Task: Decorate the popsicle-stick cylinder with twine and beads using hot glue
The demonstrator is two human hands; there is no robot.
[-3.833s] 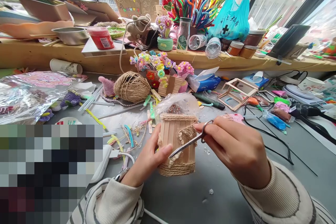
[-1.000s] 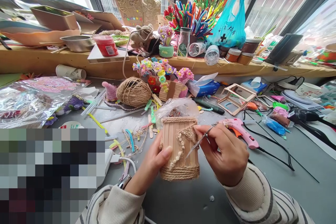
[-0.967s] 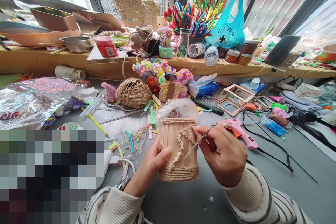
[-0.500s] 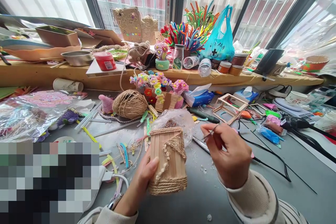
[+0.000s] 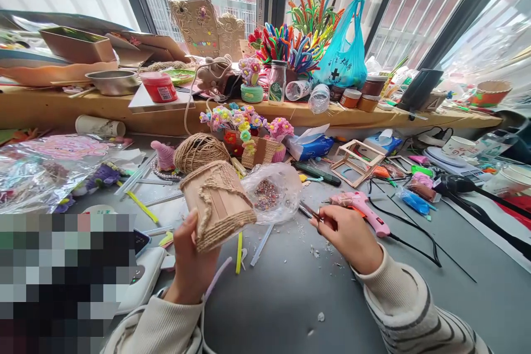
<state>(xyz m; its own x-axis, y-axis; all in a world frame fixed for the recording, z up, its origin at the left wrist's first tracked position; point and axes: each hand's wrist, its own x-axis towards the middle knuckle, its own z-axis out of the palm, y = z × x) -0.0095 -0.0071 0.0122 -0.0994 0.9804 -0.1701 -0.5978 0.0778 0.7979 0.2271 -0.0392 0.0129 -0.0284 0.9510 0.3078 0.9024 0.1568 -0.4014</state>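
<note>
Both hands are closed: left hand (image 5: pixel 191 260) grips the tilted stick pot (image 5: pixel 218 202), right hand (image 5: pixel 348 235) pinches scissors (image 5: pixel 309 211) apart from it.

A pixelated block (image 5: pixel 66 282) covers the lower left of the desk (image 5: pixel 290 298) and part of a phone (image 5: pixel 141 240). The fingers of the left hand (image 5: pixel 191 260) are hidden behind the twine-wrapped pot (image 5: pixel 218 202). The right hand (image 5: pixel 348 235) hides all of the scissors (image 5: pixel 309 211) but their tips. Both sleeves (image 5: pixel 398 298) run off the bottom edge.
</note>
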